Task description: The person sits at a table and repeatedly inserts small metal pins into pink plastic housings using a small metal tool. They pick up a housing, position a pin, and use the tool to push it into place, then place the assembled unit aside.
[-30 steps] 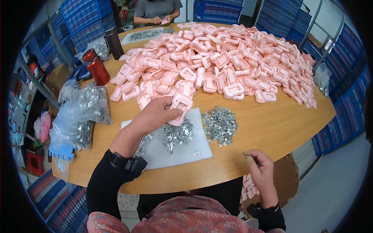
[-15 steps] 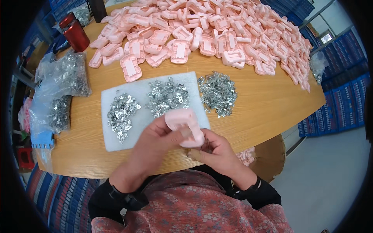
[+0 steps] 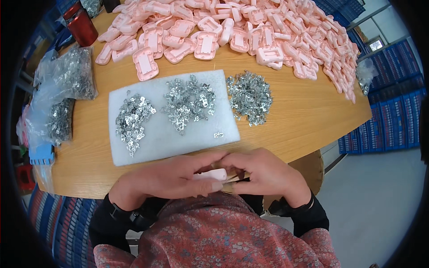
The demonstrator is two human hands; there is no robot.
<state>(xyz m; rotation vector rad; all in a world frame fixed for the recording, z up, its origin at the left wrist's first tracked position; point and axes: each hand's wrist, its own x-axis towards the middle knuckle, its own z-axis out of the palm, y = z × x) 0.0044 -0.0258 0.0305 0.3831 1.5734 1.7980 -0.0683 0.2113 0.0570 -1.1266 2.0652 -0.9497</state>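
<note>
Near the table's front edge, my left hand (image 3: 178,177) is closed round a pink plastic shell (image 3: 210,175), its end showing between thumb and fingers. My right hand (image 3: 268,173) meets it from the right, its fingers pinching a thin metal tool (image 3: 231,179) that looks like tweezers, pointed at the shell. Fingers hide most of the shell and the tool. Just beyond my hands lies a white foam pad (image 3: 174,146). On it are a left heap of small metal clips (image 3: 134,120), a middle heap of clips (image 3: 187,100) and a few loose clips (image 3: 218,135).
Another pile of metal clips (image 3: 250,98) sits on the wood table (image 3: 308,111), right of the pad. A large mound of pink shells (image 3: 263,31) covers the far side. At left are clear bags of clips (image 3: 73,76), a blue plastic block (image 3: 41,154) and a red flask (image 3: 82,27).
Both hands have come down toward my body with the pink shell, which has turned from upright to nearly flat. The loose clips on the pad's front right have come into view.
</note>
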